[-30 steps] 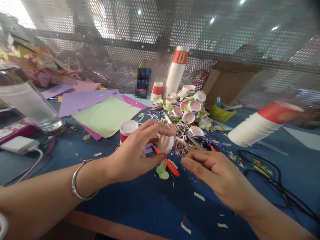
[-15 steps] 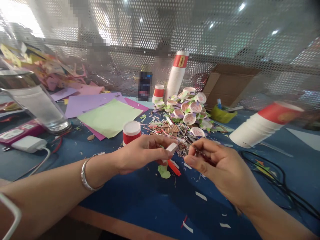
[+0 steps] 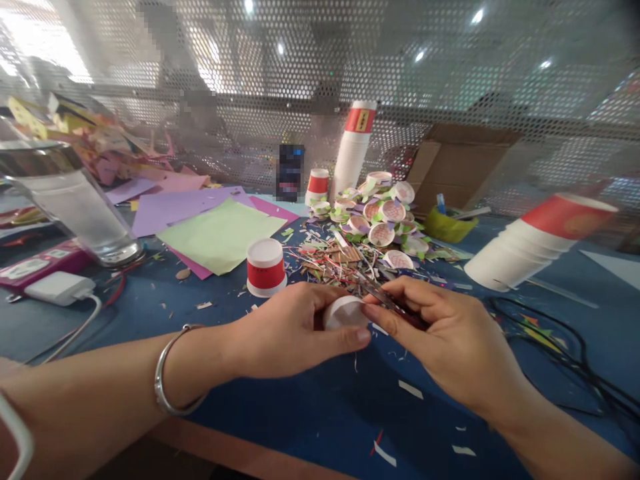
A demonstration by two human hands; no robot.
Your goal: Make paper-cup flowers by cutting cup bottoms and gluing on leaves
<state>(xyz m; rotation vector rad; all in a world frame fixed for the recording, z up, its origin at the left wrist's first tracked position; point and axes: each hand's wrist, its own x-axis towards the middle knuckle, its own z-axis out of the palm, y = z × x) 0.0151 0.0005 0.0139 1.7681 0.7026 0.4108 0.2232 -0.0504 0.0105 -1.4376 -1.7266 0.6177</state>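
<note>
My left hand (image 3: 300, 327) is closed on a cut-down white paper cup piece (image 3: 345, 315), round and shallow, tilted with its flat face up between thumb and fingers. Closed too, my right hand (image 3: 435, 327) grips thin dark metal scissors (image 3: 387, 297), mostly covered by the fingers. The right fingertips meet the edge of the cup piece. Beyond both hands lies a heap of paper and cardboard scraps (image 3: 335, 261). Just past my left hand, a red and white paper cup (image 3: 265, 269) stands upside down.
Cup bottoms with green and purple paper pieces (image 3: 383, 235) are piled at the back. Tall stacked cups (image 3: 350, 157) stand behind them; another cup stack (image 3: 535, 243) leans at right. A water glass (image 3: 83, 213), coloured paper (image 3: 223, 233) and black cable (image 3: 555, 353) lie around.
My left hand has turned the cup piece from edge-on to showing its flat face. Both hands have come together, the right with the scissors. The green scrap below the left hand is out of sight.
</note>
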